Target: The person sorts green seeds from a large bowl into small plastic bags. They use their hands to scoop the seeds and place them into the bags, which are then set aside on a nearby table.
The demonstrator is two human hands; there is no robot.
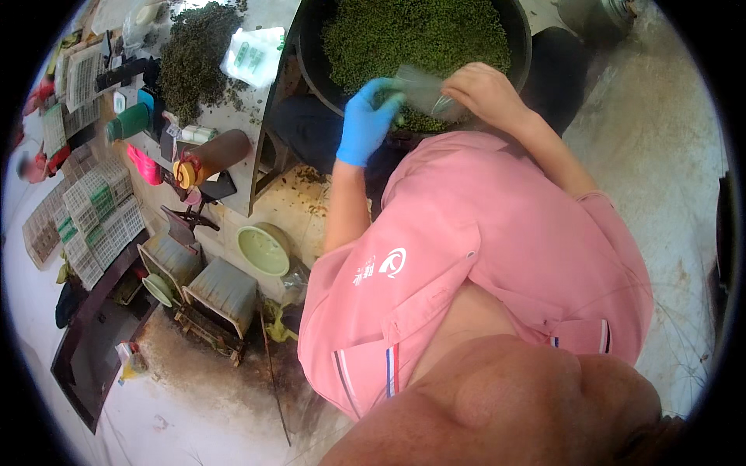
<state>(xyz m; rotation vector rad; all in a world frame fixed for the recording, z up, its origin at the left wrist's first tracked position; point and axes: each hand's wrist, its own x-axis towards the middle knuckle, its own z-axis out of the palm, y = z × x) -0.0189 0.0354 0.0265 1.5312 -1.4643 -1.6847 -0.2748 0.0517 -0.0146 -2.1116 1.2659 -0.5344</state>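
Note:
My left hand [368, 119], in a blue glove, has its fingers curled at the left edge of a clear plastic bag [422, 90]; whether they grip it is not plain. The bare fingers of my right hand [475, 93] pinch the bag's right side. Both hands are over a large dark round tub [521, 64] of small green buds or berries [408, 35], which stands between my knees. Left of the tub, on a table [239, 169], lie a heap of darker, similar pieces [198, 58] and a white plastic packet with green print [254, 55].
On the table's near end lie a brown bottle with a yellow cap [221, 154] and a green cylinder [128, 122]. A pale green basin [263, 249] and grey plastic bins [224, 291] stand on the floor. White plastic crates [99, 198] and another person [38, 166] are far left.

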